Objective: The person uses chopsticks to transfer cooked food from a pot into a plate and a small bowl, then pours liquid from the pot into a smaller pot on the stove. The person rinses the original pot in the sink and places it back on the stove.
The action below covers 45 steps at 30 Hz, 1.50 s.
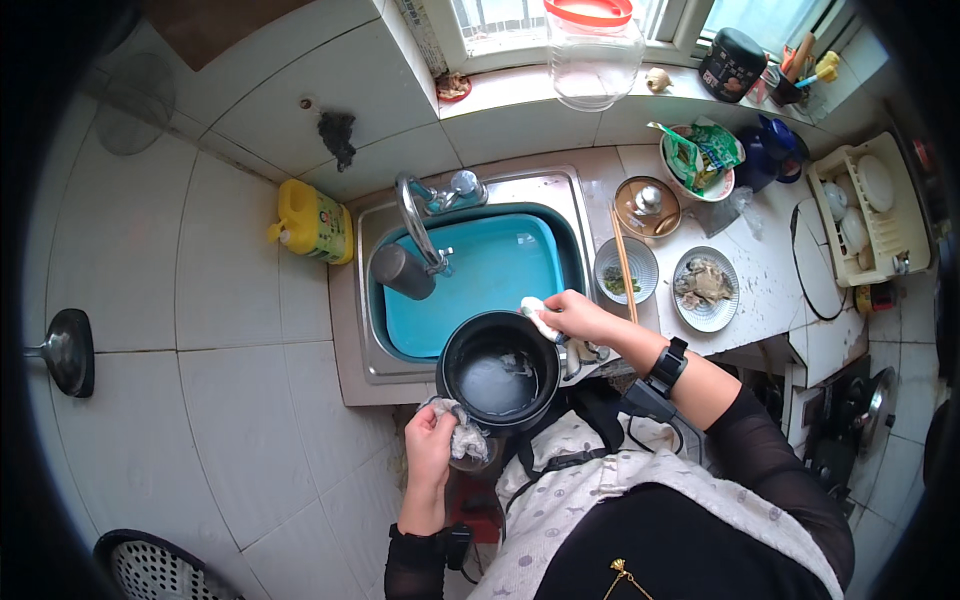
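A black cooking pot (454, 345) hangs in front of me at the near edge of the sink (581, 225). Shallow liquid with some pale bits lies in its bottom. My left hand (430, 442) grips a grey-white cloth (466, 437) against the pot's near left side. On the opposite side, my right hand (576, 313) pinches another pale cloth (535, 309) at the rim, with its loose end hanging down. Whatever handles the pot has are covered by the cloths. Beyond the pot, a turquoise plastic basin (487, 262) sits in the sink.
The faucet (409, 202), with a grey cylindrical attachment (403, 271), reaches over the basin. Right of the sink are a bowl (606, 259) with chopsticks (624, 266) across it, a glass lid (628, 196) and a plate of meat (703, 283). A yellow jug (311, 221) stands left.
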Tool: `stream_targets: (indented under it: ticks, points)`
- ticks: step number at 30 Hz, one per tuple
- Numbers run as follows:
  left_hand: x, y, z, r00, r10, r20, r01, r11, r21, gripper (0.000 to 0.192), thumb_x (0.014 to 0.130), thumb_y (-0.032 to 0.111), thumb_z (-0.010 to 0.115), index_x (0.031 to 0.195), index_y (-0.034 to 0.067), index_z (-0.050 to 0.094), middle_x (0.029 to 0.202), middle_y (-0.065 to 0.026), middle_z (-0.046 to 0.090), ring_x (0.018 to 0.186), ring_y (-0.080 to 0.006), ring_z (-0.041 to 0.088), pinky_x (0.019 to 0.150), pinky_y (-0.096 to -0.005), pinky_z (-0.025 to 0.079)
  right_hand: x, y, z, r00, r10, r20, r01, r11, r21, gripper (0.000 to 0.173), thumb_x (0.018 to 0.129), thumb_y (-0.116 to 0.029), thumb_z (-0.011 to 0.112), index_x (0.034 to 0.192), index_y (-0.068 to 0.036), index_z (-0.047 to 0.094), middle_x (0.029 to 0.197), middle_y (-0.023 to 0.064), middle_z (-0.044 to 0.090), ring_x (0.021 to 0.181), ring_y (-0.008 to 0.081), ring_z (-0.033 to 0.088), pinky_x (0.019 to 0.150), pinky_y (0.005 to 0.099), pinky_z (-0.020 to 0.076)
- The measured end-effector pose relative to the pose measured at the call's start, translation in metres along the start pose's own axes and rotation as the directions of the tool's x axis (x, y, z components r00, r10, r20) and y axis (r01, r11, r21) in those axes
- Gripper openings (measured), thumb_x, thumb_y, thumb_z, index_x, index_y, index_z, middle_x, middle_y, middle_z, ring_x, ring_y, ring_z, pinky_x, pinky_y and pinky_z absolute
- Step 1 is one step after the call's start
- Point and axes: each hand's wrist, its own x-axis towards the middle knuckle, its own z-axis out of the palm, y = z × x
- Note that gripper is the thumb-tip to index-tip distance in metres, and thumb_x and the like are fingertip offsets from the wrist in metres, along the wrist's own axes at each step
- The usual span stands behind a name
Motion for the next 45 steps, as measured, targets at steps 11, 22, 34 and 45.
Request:
stream_targets:
  ticks: [11, 22, 34, 45]
  points:
    - [0.019, -0.011, -0.002, 1.000, -0.012, -0.007, 0.012, 0.998, -0.059, 0.013, 0.082, -0.002, 0.052, 0.091, -0.002, 0.061, 0.081, -0.0029, 0.062, 0.068, -0.0084, 0.058, 0.062, -0.0220, 0.046, 0.029, 0.002, 0.003, 0.999, 0.031, 0.024, -0.032, 0.999, 0.042, 0.033, 0.086, -0.030, 0.059, 0.088, 0.003, 0.065, 0.070, 0.0117, 0.060, 0.063, 0.0169, 0.055, 0.061, 0.0338, 0.0446]
    - [0.048, -0.030, -0.010, 0.984, -0.071, -0.163, 0.026, 0.965, -0.261, 0.014, 0.083, 0.002, 0.052, 0.091, -0.004, 0.061, 0.083, -0.0046, 0.062, 0.070, -0.0115, 0.059, 0.063, -0.0242, 0.047, 0.116, -0.008, 0.033, 0.988, 0.092, 0.128, -0.095, 0.995, 0.023, 0.029, 0.084, -0.027, 0.061, 0.077, 0.001, 0.065, 0.064, 0.0044, 0.054, 0.055, 0.0115, 0.044, 0.049, 0.0324, 0.0377]
    - [0.066, -0.038, -0.027, 0.957, -0.062, -0.283, -0.027, 0.954, -0.300, 0.010, 0.083, 0.002, 0.053, 0.087, -0.003, 0.061, 0.079, -0.0041, 0.061, 0.068, -0.0120, 0.059, 0.061, -0.0239, 0.047, 0.152, 0.005, 0.054, 0.988, 0.142, 0.061, -0.148, 0.983, 0.107, 0.028, 0.085, -0.025, 0.060, 0.084, 0.001, 0.067, 0.070, 0.0055, 0.059, 0.059, 0.0115, 0.050, 0.054, 0.0306, 0.0423]
    - [0.088, -0.038, -0.029, 0.922, -0.038, -0.385, -0.095, 0.943, -0.319, 0.010, 0.083, 0.004, 0.056, 0.088, -0.003, 0.061, 0.079, -0.0046, 0.061, 0.069, -0.0129, 0.059, 0.062, -0.0253, 0.048, 0.210, -0.049, 0.014, 0.997, 0.056, -0.044, -0.005, 0.669, 0.743, 0.021, 0.087, -0.025, 0.058, 0.094, -0.006, 0.067, 0.087, 0.0035, 0.061, 0.076, 0.0134, 0.054, 0.069, 0.0318, 0.0441]
